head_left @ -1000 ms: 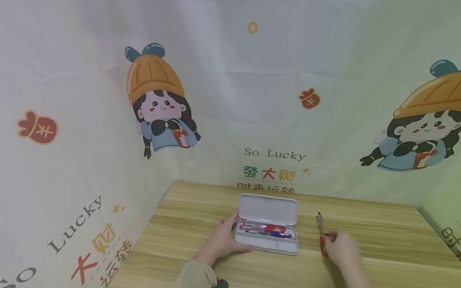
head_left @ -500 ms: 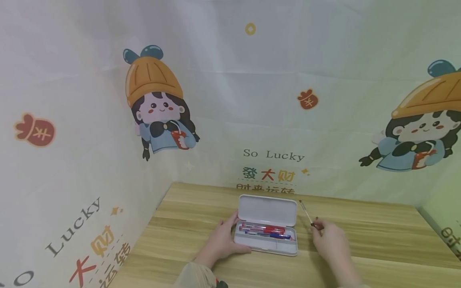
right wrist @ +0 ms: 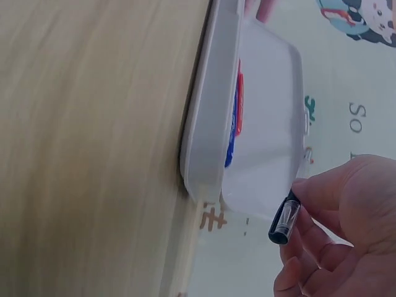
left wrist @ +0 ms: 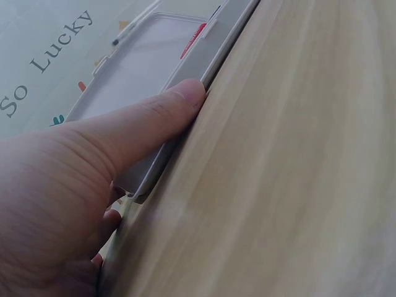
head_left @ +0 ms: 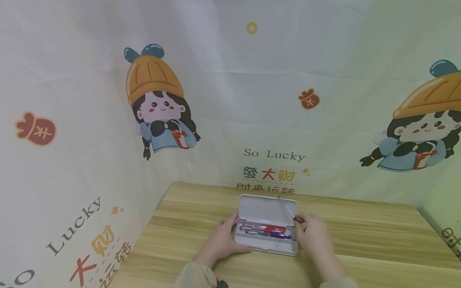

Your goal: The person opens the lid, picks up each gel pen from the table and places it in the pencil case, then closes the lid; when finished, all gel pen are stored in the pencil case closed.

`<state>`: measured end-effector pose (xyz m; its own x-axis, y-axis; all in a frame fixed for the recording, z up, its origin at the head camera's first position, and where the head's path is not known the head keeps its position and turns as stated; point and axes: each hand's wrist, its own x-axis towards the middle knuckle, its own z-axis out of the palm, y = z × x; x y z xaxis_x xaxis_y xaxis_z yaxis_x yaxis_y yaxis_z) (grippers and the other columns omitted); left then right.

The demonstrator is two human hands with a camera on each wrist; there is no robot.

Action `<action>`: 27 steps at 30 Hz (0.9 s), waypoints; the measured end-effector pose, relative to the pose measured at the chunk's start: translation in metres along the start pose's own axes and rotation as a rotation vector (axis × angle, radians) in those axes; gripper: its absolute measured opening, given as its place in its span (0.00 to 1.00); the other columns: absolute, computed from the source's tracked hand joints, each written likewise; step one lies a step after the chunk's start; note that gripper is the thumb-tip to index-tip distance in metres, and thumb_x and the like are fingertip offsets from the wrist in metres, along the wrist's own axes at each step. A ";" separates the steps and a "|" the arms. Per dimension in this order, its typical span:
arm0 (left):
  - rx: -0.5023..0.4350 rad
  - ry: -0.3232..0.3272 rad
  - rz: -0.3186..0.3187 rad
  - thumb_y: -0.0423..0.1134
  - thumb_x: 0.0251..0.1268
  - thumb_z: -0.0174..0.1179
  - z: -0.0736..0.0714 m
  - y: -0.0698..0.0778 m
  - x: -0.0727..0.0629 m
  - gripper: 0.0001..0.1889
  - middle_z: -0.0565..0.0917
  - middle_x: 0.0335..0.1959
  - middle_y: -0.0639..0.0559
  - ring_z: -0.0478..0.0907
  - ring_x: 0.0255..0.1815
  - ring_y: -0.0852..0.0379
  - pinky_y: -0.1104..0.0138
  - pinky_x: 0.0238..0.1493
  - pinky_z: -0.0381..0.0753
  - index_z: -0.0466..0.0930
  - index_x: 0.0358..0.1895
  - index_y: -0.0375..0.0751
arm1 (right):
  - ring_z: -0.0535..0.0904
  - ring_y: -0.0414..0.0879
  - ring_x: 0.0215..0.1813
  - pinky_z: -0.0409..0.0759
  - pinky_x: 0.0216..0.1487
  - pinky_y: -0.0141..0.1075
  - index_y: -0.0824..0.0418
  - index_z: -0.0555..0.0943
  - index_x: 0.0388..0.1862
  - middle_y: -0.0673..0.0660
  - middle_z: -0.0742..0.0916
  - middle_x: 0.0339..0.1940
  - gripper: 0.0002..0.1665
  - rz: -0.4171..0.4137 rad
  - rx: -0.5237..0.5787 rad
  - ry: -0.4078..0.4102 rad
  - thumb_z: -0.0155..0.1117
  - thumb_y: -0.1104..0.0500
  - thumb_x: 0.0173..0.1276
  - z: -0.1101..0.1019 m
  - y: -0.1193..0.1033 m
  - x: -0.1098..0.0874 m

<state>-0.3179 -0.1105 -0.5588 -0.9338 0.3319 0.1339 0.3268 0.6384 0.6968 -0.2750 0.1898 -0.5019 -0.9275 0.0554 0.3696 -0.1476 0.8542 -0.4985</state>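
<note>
A white pencil case [head_left: 256, 245] stands on the table with its lid [head_left: 264, 210] raised. Several red and blue pens [head_left: 268, 229] lie in its rear compartment. My left hand [head_left: 221, 242] grips the case's left end, with the thumb along the front wall, as the left wrist view shows. Between thumb and fingers, my right hand [head_left: 317, 242] pinches a slim clear pen [head_left: 287, 208] with a black cap [right wrist: 286, 219]. That pen slants up and left, in front of the lid's right part. The hand is at the case's right end; whether it touches the case I cannot tell.
The wooden table [head_left: 378, 236] extends to both sides of the case. Behind it hangs a printed cloth backdrop [head_left: 223, 100] with cartoon figures and lettering. A front compartment [head_left: 261, 242] of the case shows a small divider.
My right hand has moved left to the case, carrying the black-capped pen, now tilted left. A red pen seen beside that hand a second ago no longer shows in the head view. Left hand unchanged.
</note>
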 end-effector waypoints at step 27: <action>-0.012 -0.001 0.016 0.58 0.41 0.90 -0.002 0.001 -0.001 0.72 0.79 0.80 0.50 0.69 0.86 0.35 0.34 0.93 0.50 0.54 0.91 0.45 | 0.87 0.56 0.48 0.87 0.58 0.55 0.53 0.93 0.40 0.55 0.93 0.42 0.08 -0.295 -0.135 -0.136 0.80 0.63 0.64 0.047 -0.043 0.006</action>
<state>-0.3167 -0.1117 -0.5573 -0.9281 0.3431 0.1445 0.3404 0.6247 0.7027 -0.2899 0.1291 -0.5153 -0.8904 -0.2654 0.3698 -0.3776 0.8844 -0.2745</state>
